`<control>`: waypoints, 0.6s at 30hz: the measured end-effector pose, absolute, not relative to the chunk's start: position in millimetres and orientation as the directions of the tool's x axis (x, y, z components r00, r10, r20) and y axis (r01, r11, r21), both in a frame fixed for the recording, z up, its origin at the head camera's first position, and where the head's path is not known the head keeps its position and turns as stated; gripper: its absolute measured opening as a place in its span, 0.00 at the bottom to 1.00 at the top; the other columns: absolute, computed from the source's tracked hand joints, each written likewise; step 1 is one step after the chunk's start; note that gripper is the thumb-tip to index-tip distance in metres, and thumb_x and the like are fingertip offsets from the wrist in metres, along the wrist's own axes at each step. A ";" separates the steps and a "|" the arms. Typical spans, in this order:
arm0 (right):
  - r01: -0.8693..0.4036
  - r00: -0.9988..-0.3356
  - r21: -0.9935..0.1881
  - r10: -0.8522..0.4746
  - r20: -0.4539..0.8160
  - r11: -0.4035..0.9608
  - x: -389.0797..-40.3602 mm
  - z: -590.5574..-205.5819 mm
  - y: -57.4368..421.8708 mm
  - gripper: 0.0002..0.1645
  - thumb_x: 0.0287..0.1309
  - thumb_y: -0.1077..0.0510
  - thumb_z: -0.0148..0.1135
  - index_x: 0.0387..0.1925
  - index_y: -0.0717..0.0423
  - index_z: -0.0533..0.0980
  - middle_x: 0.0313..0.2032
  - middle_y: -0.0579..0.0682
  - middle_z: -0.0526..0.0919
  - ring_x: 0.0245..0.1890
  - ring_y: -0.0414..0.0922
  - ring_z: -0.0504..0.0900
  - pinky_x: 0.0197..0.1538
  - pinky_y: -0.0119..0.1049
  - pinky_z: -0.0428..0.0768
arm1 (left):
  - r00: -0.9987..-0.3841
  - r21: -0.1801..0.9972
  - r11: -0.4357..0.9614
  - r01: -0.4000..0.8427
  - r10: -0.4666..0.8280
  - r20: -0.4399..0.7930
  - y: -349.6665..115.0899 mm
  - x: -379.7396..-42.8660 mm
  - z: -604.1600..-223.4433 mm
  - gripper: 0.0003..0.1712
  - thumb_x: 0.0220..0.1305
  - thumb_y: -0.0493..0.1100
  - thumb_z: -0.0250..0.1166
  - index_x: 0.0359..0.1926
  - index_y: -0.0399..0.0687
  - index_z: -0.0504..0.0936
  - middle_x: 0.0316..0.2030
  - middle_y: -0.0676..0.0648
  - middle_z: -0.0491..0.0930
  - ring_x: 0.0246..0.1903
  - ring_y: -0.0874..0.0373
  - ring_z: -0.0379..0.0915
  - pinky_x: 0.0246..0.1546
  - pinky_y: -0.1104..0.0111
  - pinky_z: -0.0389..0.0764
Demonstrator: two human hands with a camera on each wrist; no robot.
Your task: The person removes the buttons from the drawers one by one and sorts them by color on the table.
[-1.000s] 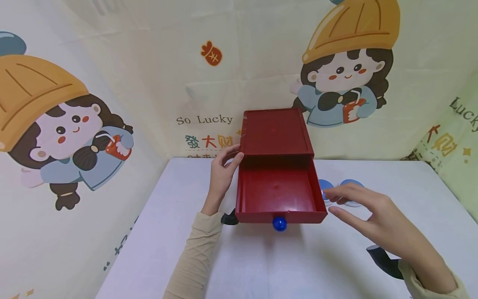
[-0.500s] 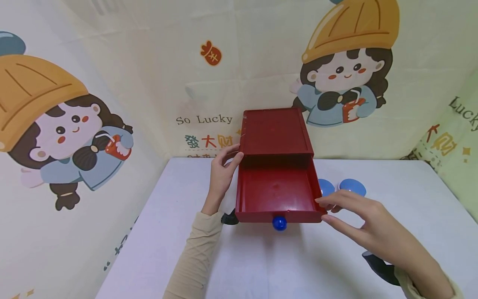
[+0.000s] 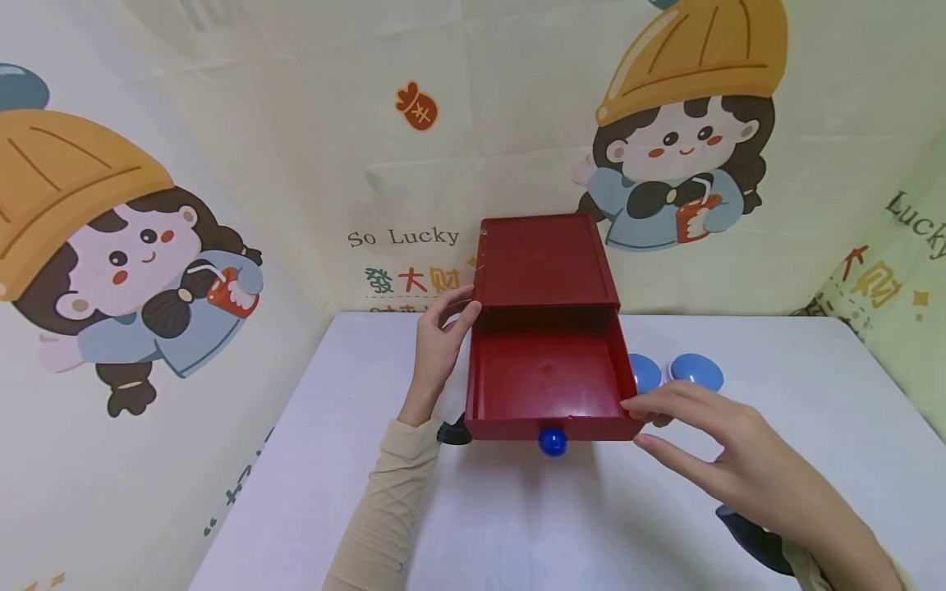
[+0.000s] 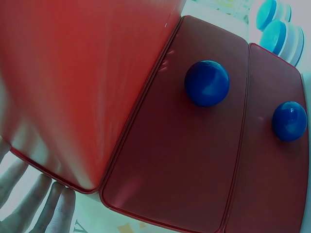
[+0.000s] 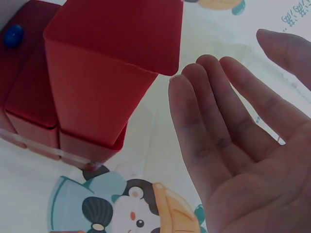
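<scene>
A red drawer cabinet [image 3: 547, 261] stands on the white table with its top drawer [image 3: 554, 373] pulled far out. Nothing lies inside that drawer, and a round blue knob [image 3: 553, 442] sits on its front. My left hand [image 3: 438, 345] rests against the cabinet's left side, and its extended fingers [image 4: 41, 199] show along the edge in the left wrist view. Beside the drawer's front right corner, my right hand [image 3: 727, 443] is held with fingers extended and thumb apart. Its fingertips are close to the corner in the right wrist view, with nothing in the palm.
Two round blue-lidded containers [image 3: 697, 372] stand right of the cabinet, one partly hidden behind the drawer. Lower drawers [image 4: 194, 136] with blue knobs show shut in the left wrist view. A printed cloth [image 3: 473, 123] hangs behind the table.
My right hand has moved left and slightly down to the drawer's front right corner, uncovering more of the blue lids. The left hand and the drawer have stayed in place.
</scene>
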State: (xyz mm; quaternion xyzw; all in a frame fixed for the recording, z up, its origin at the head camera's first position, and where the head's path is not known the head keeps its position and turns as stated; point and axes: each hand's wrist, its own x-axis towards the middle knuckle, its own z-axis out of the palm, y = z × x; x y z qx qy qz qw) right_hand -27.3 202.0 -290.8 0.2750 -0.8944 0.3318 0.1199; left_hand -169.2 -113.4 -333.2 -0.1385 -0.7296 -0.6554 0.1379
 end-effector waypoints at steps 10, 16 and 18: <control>-0.556 -0.830 -0.557 -0.445 0.335 0.617 -23.8 -291.2 198.6 0.24 0.54 0.55 0.74 0.53 0.36 0.80 0.47 0.33 0.83 0.45 0.34 0.82 0.38 0.26 0.83 | -0.925 0.920 0.098 0.380 0.021 0.380 -113.8 -169.4 -333.5 0.22 0.69 0.40 0.63 0.62 0.37 0.76 0.57 0.40 0.78 0.55 0.49 0.75 0.53 0.66 0.80; -0.485 -0.869 -0.595 -0.429 0.246 0.641 -23.8 -296.2 196.5 0.22 0.55 0.50 0.73 0.53 0.36 0.80 0.48 0.34 0.84 0.47 0.39 0.83 0.37 0.31 0.85 | -0.926 0.921 0.096 0.378 0.022 0.378 -113.7 -169.3 -333.5 0.23 0.69 0.40 0.63 0.62 0.37 0.76 0.57 0.39 0.77 0.55 0.49 0.75 0.53 0.66 0.80; -0.473 -0.874 -0.599 -0.430 0.226 0.646 -23.6 -297.0 194.7 0.21 0.56 0.48 0.72 0.53 0.36 0.80 0.48 0.32 0.84 0.48 0.39 0.83 0.39 0.33 0.85 | -0.925 0.920 0.097 0.379 0.022 0.378 -113.6 -169.4 -333.7 0.23 0.69 0.40 0.63 0.62 0.37 0.76 0.57 0.39 0.77 0.55 0.49 0.75 0.53 0.66 0.80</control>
